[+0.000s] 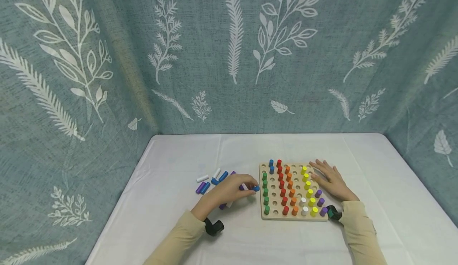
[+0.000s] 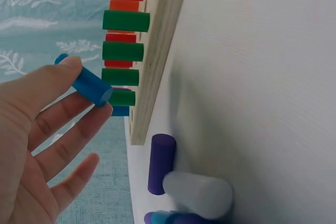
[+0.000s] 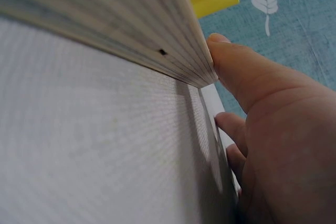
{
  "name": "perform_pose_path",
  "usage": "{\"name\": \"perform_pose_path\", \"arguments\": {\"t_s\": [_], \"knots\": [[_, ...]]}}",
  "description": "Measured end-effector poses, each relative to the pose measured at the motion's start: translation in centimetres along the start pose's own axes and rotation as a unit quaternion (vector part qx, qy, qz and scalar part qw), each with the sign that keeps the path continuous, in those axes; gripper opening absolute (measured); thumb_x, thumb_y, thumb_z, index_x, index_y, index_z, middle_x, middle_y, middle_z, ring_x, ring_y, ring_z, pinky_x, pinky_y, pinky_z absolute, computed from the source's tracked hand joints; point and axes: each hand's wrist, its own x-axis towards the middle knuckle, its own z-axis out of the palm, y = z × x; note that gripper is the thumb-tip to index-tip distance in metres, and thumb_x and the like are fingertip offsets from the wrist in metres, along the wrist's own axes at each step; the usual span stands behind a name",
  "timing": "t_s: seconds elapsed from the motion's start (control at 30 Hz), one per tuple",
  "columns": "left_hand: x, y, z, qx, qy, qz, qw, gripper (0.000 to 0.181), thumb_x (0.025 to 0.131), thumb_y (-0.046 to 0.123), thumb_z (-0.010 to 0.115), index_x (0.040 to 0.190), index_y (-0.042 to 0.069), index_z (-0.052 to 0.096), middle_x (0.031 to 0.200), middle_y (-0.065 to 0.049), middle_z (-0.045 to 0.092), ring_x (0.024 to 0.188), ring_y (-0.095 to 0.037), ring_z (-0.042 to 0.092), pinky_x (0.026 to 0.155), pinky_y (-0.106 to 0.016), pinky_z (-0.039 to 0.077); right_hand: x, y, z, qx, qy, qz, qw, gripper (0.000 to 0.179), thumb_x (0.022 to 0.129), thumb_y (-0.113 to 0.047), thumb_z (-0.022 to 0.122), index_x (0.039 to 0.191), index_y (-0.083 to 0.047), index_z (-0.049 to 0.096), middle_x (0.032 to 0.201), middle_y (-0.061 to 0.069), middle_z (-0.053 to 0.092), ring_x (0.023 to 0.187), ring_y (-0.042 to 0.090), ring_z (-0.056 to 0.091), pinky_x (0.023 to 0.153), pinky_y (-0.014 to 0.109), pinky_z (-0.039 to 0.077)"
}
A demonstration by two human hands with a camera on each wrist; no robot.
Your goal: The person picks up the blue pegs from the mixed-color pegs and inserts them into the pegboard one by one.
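Note:
Between thumb and fingertips my left hand (image 1: 237, 187) pinches a blue peg (image 2: 93, 85), held in the air beside the left edge of the wooden pegboard (image 1: 273, 218). Upright in the board stand columns of green pegs (image 1: 266, 192), red pegs (image 1: 282, 184), orange pegs (image 1: 290, 185) and yellow pegs (image 1: 307, 185), plus two blue ones, two white ones and several purple pegs (image 1: 321, 202). My right hand (image 1: 332, 181) lies at the board's right side, fingers extended, its thumb touching the edge in the right wrist view.
Loose white, blue and purple pegs (image 1: 205, 188) lie on the white tablecloth (image 1: 171, 213) left of the board, some partly hidden beneath the left hand. Each wrist wears a black camera (image 1: 214, 228). A patterned teal curtain (image 1: 214, 98) surrounds the table's back and sides.

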Motion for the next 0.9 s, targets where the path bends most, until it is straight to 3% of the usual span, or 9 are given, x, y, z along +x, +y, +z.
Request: {"name": "perform_pose_path", "arguments": {"t_s": [0.27,0.63,0.9], "knots": [[0.8,0.0,0.1,-0.030,0.035,-0.018,0.9987,0.021,0.089,0.027,0.063,0.108,0.018,0.064,0.097,0.006,0.068,0.091,-0.007,0.062,0.082,-0.028,0.051,-0.1,-0.2,0.2,0.000,0.013,-0.012,0.9998,0.053,0.094,-0.033,0.053,0.140,-0.010,0.040,0.148,0.027,0.023,0.137,0.047,0.010,0.109,0.061,-0.004],[2.4,-0.4,0.5,-0.073,0.085,-0.037,0.9930,0.017,0.089,0.024,0.063,0.104,0.016,0.062,0.095,0.006,0.067,0.089,-0.006,0.062,0.085,-0.035,0.051,0.1,-0.1,0.0,0.003,-0.004,-0.003,1.0000,0.055,0.094,-0.036,0.052,0.142,-0.012,0.038,0.149,0.025,0.020,0.138,0.046,0.007,0.109,0.060,-0.006],[3.7,0.0,0.8,-0.078,0.097,-0.043,0.9913,0.017,0.089,0.025,0.063,0.104,0.018,0.062,0.098,0.005,0.067,0.093,-0.009,0.061,0.088,-0.039,0.050,0.0,0.2,0.1,0.005,-0.005,-0.005,1.0000,0.055,0.094,-0.036,0.052,0.142,-0.013,0.038,0.149,0.025,0.020,0.138,0.046,0.007,0.110,0.059,-0.006]]}}
